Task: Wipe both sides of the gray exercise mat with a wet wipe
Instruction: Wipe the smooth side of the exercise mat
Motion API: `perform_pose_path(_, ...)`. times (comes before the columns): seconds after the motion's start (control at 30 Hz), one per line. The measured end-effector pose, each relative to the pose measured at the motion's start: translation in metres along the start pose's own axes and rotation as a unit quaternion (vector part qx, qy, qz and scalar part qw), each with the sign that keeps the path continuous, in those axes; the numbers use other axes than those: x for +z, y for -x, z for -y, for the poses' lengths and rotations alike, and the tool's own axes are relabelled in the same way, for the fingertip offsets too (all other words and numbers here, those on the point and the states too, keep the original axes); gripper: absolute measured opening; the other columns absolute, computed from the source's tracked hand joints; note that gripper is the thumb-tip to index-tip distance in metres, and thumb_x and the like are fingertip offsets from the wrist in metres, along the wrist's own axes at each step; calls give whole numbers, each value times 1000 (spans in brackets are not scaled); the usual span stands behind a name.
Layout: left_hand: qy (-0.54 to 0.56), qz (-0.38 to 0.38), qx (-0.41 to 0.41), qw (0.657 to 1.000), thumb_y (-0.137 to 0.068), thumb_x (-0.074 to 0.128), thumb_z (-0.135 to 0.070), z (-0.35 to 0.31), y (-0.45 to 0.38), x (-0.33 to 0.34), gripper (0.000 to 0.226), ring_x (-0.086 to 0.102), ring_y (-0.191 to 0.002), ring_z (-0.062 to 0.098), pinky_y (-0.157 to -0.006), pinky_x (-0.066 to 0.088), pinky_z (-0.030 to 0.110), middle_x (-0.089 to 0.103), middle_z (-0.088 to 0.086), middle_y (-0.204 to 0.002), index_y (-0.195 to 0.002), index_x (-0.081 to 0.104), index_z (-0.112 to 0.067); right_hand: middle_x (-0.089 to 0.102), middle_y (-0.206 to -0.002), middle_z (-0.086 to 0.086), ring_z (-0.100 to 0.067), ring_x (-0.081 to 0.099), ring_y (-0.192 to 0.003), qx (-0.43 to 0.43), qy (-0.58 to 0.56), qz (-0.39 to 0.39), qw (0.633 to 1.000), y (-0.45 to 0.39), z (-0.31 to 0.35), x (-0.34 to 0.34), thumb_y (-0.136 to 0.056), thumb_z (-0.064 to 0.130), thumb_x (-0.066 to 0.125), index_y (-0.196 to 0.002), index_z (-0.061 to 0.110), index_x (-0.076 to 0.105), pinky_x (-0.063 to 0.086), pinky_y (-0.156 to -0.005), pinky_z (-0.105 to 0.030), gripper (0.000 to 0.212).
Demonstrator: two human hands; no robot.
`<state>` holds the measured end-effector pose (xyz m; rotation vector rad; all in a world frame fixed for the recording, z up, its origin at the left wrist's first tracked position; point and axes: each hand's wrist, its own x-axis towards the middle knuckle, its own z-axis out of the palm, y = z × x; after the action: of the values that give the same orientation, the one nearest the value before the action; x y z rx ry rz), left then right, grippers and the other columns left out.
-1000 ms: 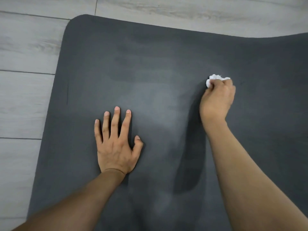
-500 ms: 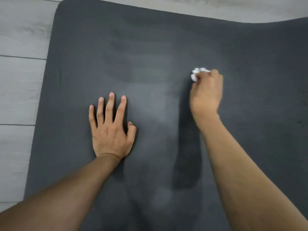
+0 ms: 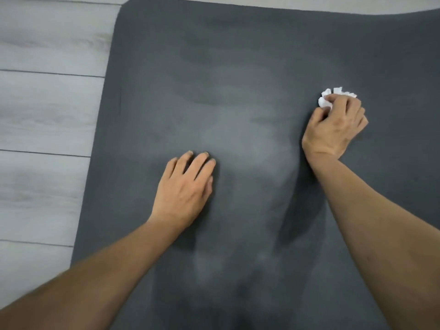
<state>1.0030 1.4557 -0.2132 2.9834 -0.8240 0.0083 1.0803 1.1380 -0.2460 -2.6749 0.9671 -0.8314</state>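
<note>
The gray exercise mat (image 3: 238, 67) lies flat on the floor and fills most of the view, with darker wiped streaks around a paler patch in its middle. My right hand (image 3: 334, 126) grips a crumpled white wet wipe (image 3: 329, 97) and presses it on the mat at the right. My left hand (image 3: 185, 189) rests on the mat near the centre, fingers close together and slightly bent, holding nothing.
Light gray wooden floor planks (image 3: 47, 110) border the mat on the left and along the top. The mat's rounded corner (image 3: 128, 5) sits at the upper left. My forearms reach in from the bottom of the view.
My left hand's spread fingers have drawn together and lifted slightly off flat. My right hand still grips the wipe. The view has shifted, putting the mat's left edge further into the frame.
</note>
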Motion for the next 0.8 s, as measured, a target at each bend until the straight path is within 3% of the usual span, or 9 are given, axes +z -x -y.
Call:
perform_pose_path(0.07, 6, 69, -57, 996, -101, 43, -37, -5, 68, -7, 61, 31, -151, 35, -119, 31, 52, 30, 7, -166, -159, 35, -18, 62, -101, -5, -27, 55, -92, -12, -32, -4, 999, -1, -3, 0, -80, 14, 46, -97, 16, 65, 37, -91, -35, 25)
perform_pose_path(0.13, 41, 77, -126, 988, -99, 39, -40, -5, 131, -12, 65, 20, -155, 33, -121, 25, 57, 18, 7, -170, -160, 31, -20, 62, -100, -7, -29, 56, -91, -16, -52, -3, 999, -1, -7, 0, -81, 13, 46, -99, 15, 67, 37, -88, -33, 28)
perform_pose_path(0.2, 45, 74, -165, 982, -96, 39, -41, -3, 160, -5, 66, 20, -155, 34, -120, 25, 60, 19, 8, -169, -157, 37, -18, 62, -99, -10, -31, 55, -89, -26, -66, 1, 997, -3, -8, 2, -82, 13, 46, -100, 14, 68, 36, -85, -33, 28)
perform_pose_path(0.33, 77, 56, -165, 982, -92, 40, -40, 0, 157, 4, 67, 24, -154, 34, -120, 25, 61, 25, 9, -168, -155, 41, -19, 61, -96, -13, -34, 53, -84, -46, -24, 4, 999, -2, -7, 2, -88, 16, 45, -102, 15, 68, 36, -82, -35, 27)
perform_pose_path(0.5, 72, 73, -163, 981, -92, 39, -41, 3, 158, 6, 69, 21, -155, 35, -122, 22, 60, 22, 9, -168, -158, 35, -21, 63, -102, -12, -36, 57, -87, -5, 0, 97, 995, 23, 50, -8, -82, 17, 38, -99, 19, 70, 39, -82, -39, 36)
perform_pose_path(0.63, 66, 73, -165, 981, -91, 39, -41, 4, 161, 6, 70, 22, -154, 35, -123, 21, 58, 22, 8, -169, -159, 34, -22, 66, -91, -12, -36, 60, -78, -164, -91, 162, 969, 107, 168, -2, -73, 13, 60, -91, 15, 74, 41, -67, -36, 23)
perform_pose_path(0.7, 71, 69, -161, 982, -91, 38, -41, 4, 162, 7, 70, 22, -155, 35, -123, 20, 58, 22, 8, -169, -159, 33, -22, 65, -90, -10, -33, 61, -82, -252, -101, 180, 945, 133, 219, -2, -73, 10, 67, -97, 13, 74, 41, -66, -35, 25)
perform_pose_path(0.8, 72, 55, -157, 983, -91, 38, -40, 6, 163, 10, 70, 22, -155, 35, -123, 20, 58, 22, 8, -168, -159, 34, -22, 65, -100, -3, -26, 60, -90, -376, -50, 231, 896, 125, 219, -9, -86, 14, 48, -105, 18, 72, 37, -72, -33, 30)
